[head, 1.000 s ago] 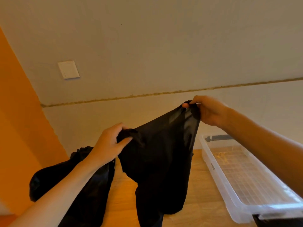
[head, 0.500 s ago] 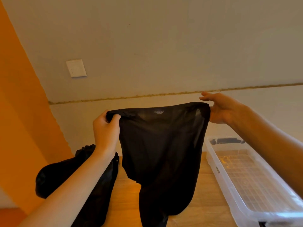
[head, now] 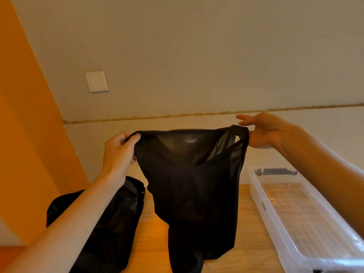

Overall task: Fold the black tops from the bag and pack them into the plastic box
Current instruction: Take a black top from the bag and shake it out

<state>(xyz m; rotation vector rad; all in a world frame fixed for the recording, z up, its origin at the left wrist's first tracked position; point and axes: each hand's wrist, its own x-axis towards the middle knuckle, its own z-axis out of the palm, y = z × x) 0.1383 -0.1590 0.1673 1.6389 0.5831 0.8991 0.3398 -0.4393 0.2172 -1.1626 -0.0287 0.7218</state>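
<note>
Black top point(head: 194, 186) held spread by shoulders for folding: pinched by left hand point(head: 118, 150) and right hand point(head: 264, 133); plastic box point(head: 307, 219) kept alongside.

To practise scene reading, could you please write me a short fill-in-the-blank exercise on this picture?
The left hand and right hand hold up a top coloured ____.
The plastic box lies to the ____ of the top.
The bag lies to the ____ of the top.
Missing words: black, right, left.
</note>
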